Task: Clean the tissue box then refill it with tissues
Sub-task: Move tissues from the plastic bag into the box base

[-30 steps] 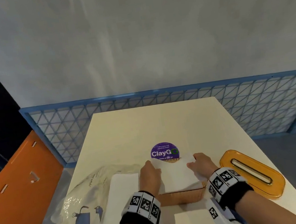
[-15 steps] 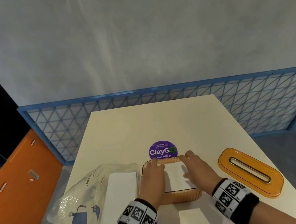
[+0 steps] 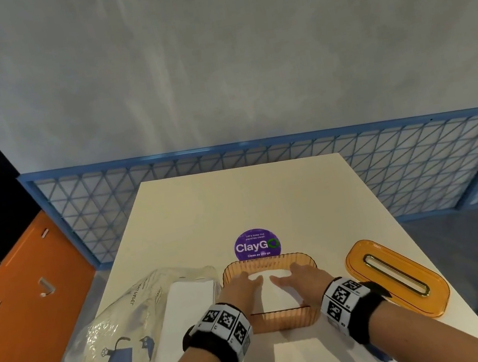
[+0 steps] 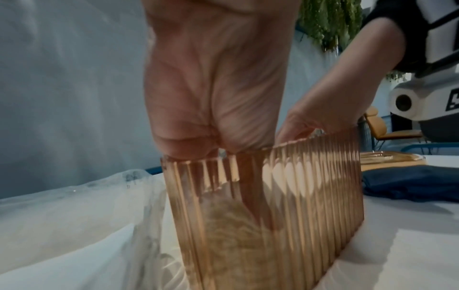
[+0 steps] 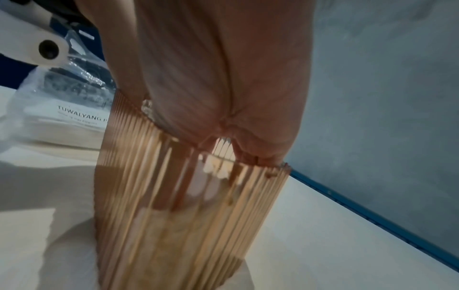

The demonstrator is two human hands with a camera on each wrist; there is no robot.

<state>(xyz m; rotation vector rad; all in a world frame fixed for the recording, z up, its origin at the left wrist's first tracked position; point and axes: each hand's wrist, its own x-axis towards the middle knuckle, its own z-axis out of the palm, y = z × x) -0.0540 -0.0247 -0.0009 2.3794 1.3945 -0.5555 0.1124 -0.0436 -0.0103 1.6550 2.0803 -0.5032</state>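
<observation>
1. Tissue box [image 3: 277, 320]: amber, ribbed, see-through, lid off; stands at the near middle of the tabletop [image 3: 243, 199]. Holds a white stack of tissues [image 3: 269, 293].
2. Lid [image 3: 397, 276]: amber, oval, with a long slot; lies flat to the right of the box, apart from it.
3. Plastic bag [image 3: 122, 324]: clear, printed, crumpled; lies to the left of the box, just beside it. Holds a white tissue pack [image 3: 186, 311].
4. Sticker [image 3: 257, 245]: round, purple, reads "ClayGo"; on the tabletop just beyond the box's far wall.
5. Tabletop: pale cream, rectangular. Beyond it a blue mesh railing [image 3: 417, 165] and a grey wall [image 3: 227, 57]; orange and dark lockers [image 3: 17, 294] at left.
6. Left hand [image 3: 242, 286]: inside the box at its left side, fingers extended flat and pressing on the tissues; wristband with printed markers.
7. Right hand [image 3: 298, 277]: inside the box at its right side, fingers likewise flat on the tissues.
</observation>
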